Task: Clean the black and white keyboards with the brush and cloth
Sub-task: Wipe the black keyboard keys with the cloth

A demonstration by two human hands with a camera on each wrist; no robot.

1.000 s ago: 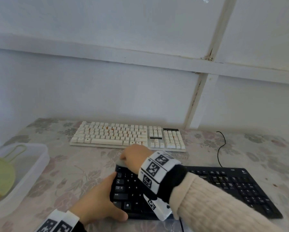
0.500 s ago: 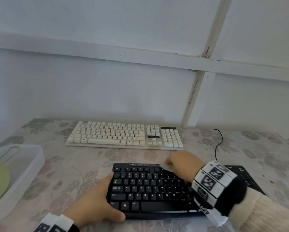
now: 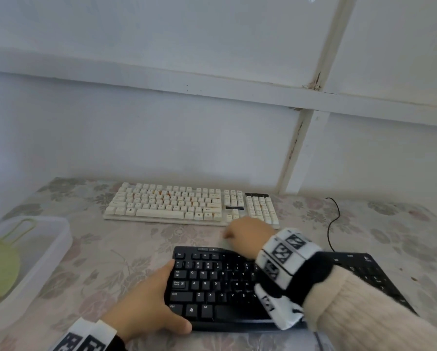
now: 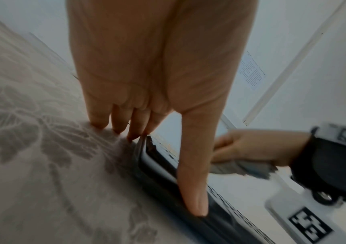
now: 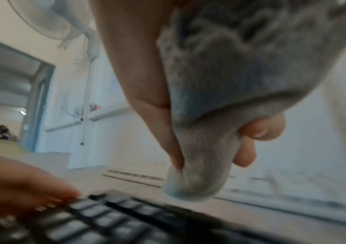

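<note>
Black keyboard [image 3: 212, 287] at 6 o'clock on table. Our left hand [image 3: 146, 307] flat, bracing its 9 o'clock end; right hand [image 3: 247, 234] clutches grey cloth [image 5: 209, 115] above top edge. We wipe row-wise, light pressure, brace firm.

A strip of bare tablecloth [image 3: 146, 236] lies open between the white keyboard [image 3: 187, 205] and the black keyboard [image 3: 217, 287]. A plastic tub [image 3: 57, 239] blocks the left edge; a black cable [image 3: 335, 221] crosses on the right.
</note>
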